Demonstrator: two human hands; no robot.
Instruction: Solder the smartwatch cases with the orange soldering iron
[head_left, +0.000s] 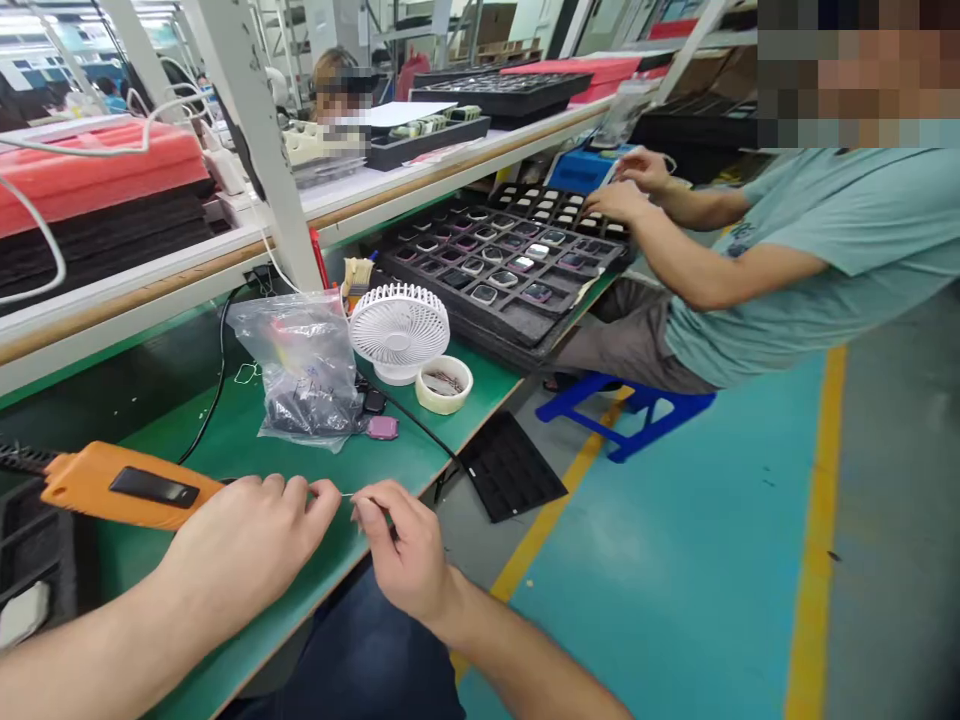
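Note:
My left hand (251,535) rests closed on the green bench (225,440), its fingertips pinching one end of a thin metal pin or wire (345,494). My right hand (401,545) is closed in a pinch on the other end, just off the bench's front edge. An orange handheld tool (124,487) with a black window lies right behind my left hand. A clear plastic bag (304,365) of small parts stands further back, with a small purple piece (382,428) beside it.
A white desk fan (399,330) and a tape roll (444,384) stand behind the bag. A black tray (517,325) of watch cases lies to the right, where a seated co-worker's hands (626,190) work. A black tray (510,465) lies on the floor; a blue stool (600,405) stands nearby.

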